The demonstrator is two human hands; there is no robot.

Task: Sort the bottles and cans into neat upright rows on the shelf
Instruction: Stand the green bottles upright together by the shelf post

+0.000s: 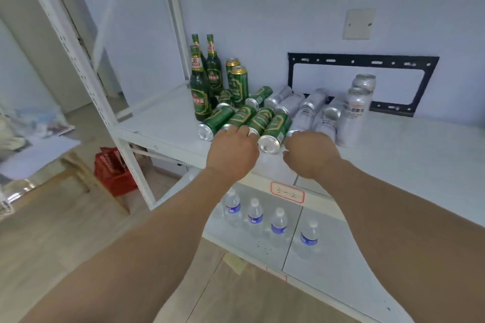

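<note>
On the white metal shelf (168, 123), three green glass bottles (200, 92) stand upright at eleven o'clock. Green aluminium cans (274, 128) lie toppled at centre; silver aluminium cans (312, 102) sprawl toward one o'clock, two upright. The left hand (232, 151) and right hand (311, 153) reach the nearest fallen cans, fingers curled over their ends. Clear plastic water bottles (256, 214) stand below at six o'clock.

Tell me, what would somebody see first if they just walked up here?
Probably the heap of green cans and silver cans lying on their sides in the middle of the shelf, with the left hand and right hand reaching onto their near ends. Behind them on the left, three green bottles stand upright. Four water bottles stand in a row on the shelf below.
</note>
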